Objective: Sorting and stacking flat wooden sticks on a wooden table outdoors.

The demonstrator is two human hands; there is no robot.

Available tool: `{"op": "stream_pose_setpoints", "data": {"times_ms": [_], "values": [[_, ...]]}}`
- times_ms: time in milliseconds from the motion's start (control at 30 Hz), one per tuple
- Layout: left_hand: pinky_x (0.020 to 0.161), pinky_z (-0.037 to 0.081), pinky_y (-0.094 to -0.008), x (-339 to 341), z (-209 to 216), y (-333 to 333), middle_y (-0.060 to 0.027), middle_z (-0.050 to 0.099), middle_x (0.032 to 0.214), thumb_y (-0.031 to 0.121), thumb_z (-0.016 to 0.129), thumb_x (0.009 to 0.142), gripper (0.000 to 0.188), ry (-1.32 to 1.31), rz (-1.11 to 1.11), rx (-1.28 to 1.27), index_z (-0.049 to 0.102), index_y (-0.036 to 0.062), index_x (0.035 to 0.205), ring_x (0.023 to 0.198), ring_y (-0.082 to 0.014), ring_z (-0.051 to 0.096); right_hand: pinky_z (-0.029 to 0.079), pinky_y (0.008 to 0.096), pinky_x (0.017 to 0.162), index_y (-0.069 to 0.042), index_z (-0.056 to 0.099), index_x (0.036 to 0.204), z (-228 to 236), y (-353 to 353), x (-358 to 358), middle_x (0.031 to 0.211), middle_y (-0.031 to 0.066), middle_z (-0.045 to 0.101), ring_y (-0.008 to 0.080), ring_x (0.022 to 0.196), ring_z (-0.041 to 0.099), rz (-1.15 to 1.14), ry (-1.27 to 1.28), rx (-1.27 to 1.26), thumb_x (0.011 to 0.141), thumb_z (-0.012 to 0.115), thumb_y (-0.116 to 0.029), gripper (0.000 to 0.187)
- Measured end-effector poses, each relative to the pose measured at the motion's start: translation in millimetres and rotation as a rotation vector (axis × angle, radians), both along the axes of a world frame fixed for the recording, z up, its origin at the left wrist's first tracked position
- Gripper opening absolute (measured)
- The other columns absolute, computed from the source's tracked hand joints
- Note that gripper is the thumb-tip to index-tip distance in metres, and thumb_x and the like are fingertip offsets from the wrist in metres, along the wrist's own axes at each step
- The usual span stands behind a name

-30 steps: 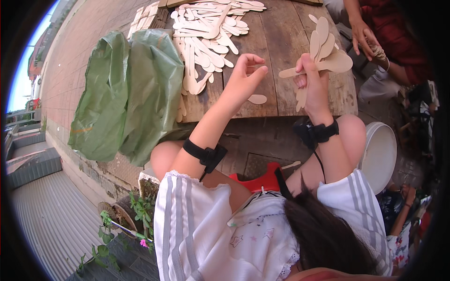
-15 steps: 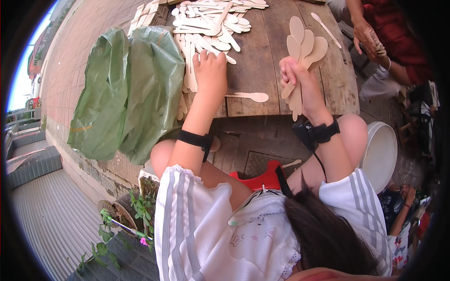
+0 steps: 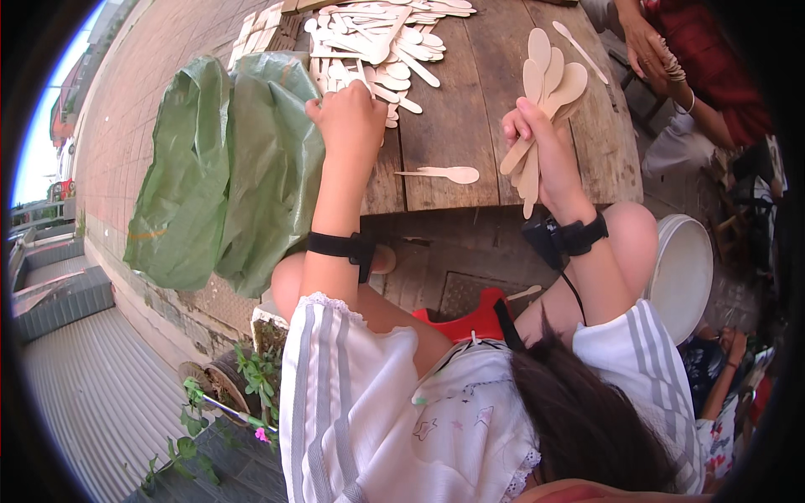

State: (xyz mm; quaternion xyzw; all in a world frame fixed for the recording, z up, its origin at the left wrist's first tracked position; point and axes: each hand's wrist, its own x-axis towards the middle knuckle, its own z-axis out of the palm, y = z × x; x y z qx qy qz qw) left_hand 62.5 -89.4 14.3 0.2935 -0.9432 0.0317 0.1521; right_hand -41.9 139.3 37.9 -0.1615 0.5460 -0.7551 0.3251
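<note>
A fanned bunch of flat wooden spoons (image 3: 551, 80) is gripped in my right hand (image 3: 545, 147), bowls upward and handles crossing below the fingers. My left hand (image 3: 352, 117) reaches to the near edge of a loose pile of wooden spoons (image 3: 377, 38). Its fingers are curled in a pinch, with a pale spoon handle showing at the tips; the rest of that spoon is hidden among the others. One single wooden spoon (image 3: 459, 174) lies by the table's near edge between my hands. Another wooden spoon (image 3: 580, 52) rests alone at the far right.
Beside my left arm, a green plastic sack (image 3: 272, 168) drapes over the side of the plank table (image 3: 453, 109). Stacked spoons (image 3: 260, 35) stand behind it. A white bucket (image 3: 681, 277) is by my right knee. Across the table's right corner, another person's hands (image 3: 654, 54) hold a bundle.
My left hand has shifted slightly left and back toward me, its fingers now closed at the pile's edge, where some spoons have moved. My right hand stays nearly still with its bunch.
</note>
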Motion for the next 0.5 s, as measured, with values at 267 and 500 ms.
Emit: {"op": "stream_pose_setpoints", "data": {"times_ms": [267, 500], "values": [[0.089, 0.033, -0.0507, 31.1, 38.0, -26.9, -0.0101, 0.067, 0.072, 0.014, 0.047, 0.088, 0.017, 0.323, 0.113, -0.021, 0.063, 0.0082, 0.092, 0.075, -0.0306, 0.062, 0.035, 0.0209, 0.06, -0.01, 0.053, 0.075, -5.5, 3.1, -10.2, 0.063, -0.0049, 0.045, 0.0047, 0.06, 0.041, -0.1, -0.02, 0.07, 0.09, 0.061, -0.035, 0.031], [0.067, 0.042, -0.0474, 17.5, 39.9, 10.0, -0.0209, 0.061, 0.078, 0.006, 0.042, 0.091, 0.017, 0.387, -0.183, 0.607, 0.057, 0.0001, 0.093, 0.077, -0.0408, 0.056, 0.034, 0.0181, 0.061, 0.002, 0.057, 0.109, 1.6, -2.8, -4.5, 0.066, -0.0076, 0.039, 0.0024, 0.063, 0.037, 0.162, 0.185, 0.221, 0.094, 0.055, -0.044, 0.048]]}}
